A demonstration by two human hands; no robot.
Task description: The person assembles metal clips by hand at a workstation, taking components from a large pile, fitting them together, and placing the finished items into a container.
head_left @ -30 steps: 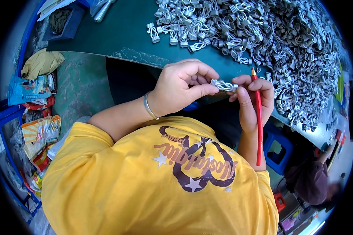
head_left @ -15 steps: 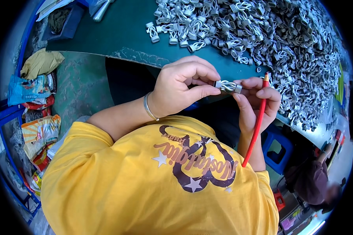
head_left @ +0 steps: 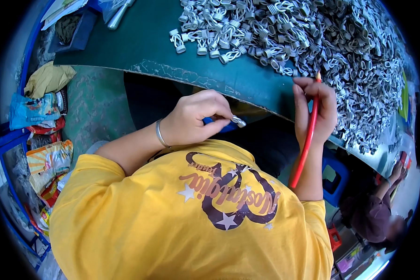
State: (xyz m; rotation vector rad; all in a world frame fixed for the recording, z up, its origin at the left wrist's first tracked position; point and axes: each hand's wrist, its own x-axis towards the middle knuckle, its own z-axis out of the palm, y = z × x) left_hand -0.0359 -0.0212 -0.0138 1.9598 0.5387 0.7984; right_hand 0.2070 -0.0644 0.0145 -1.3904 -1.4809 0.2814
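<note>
My left hand is in front of the table edge, its thumb and fingertips closed on one end of a small silver metal piece; part of it is hidden by the fingers. To the right, my right hand is raised by the front of the pile, holding a slim red rod with a pale pointed tip. The rod lies across the palm, tip up, its lower end along my forearm. A large heap of similar silver looped metal pieces covers the right part of the green table.
A grey-blue bin stands at the table's far left. Crumpled bags fill a blue-framed rack on the left. A blue stool stands below the table at right. Another person sits at lower right.
My hands have moved apart. The metal piece, held between both before, is now in my left hand alone, lower and further left. My right hand has risen slightly with the red rod.
</note>
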